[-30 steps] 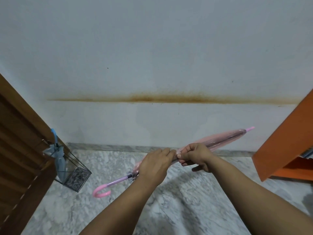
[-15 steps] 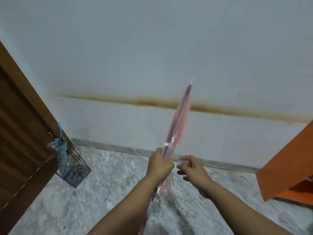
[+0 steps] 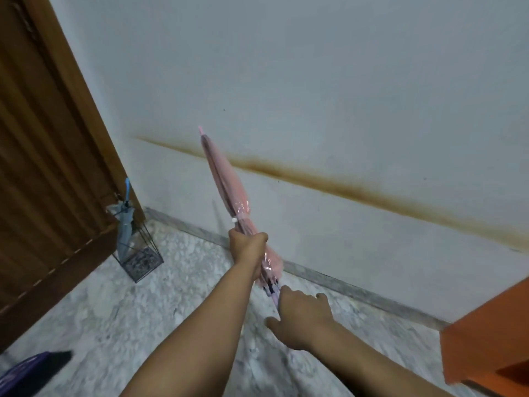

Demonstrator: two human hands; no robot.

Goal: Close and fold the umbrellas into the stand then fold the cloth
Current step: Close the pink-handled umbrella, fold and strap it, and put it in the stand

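Wall [image 3: 329,81]: pale, plain, filling the frame from 10 to 3 o'clock, crossed by a brown stain band [image 3: 329,181] slanting down toward 3 o'clock. Floor [image 3: 143,319]: grey-white marble, open between the stand and the hands, edged by a grey skirting strip [image 3: 357,293] along the wall foot. Wooden door [image 3: 43,156]: louvred, brown, at 9 o'clock, its lower corner just beside the stand. Orange furniture edge [image 3: 492,333]: at 4 o'clock, well apart from the hands. Pink umbrella [image 3: 226,181]: closed, canopy wrapped and strapped, held tilted at centre, tip toward 11 o'clock, shaft end toward 5 o'clock, clear of the wall and floor. Left hand [image 3: 247,247]: fingers wrapped tight round the lower canopy. Right hand [image 3: 300,316]: at the shaft below the canopy; fingers loosely spread, whether they pinch the shaft cannot be told. Wire stand [image 3: 140,253]: dark frame at 9 o'clock in the door-wall corner. Blue umbrella [image 3: 125,224]: closed, upright in the stand. Dark purple item [image 3: 31,371]: blurred, at 7 o'clock on the floor.
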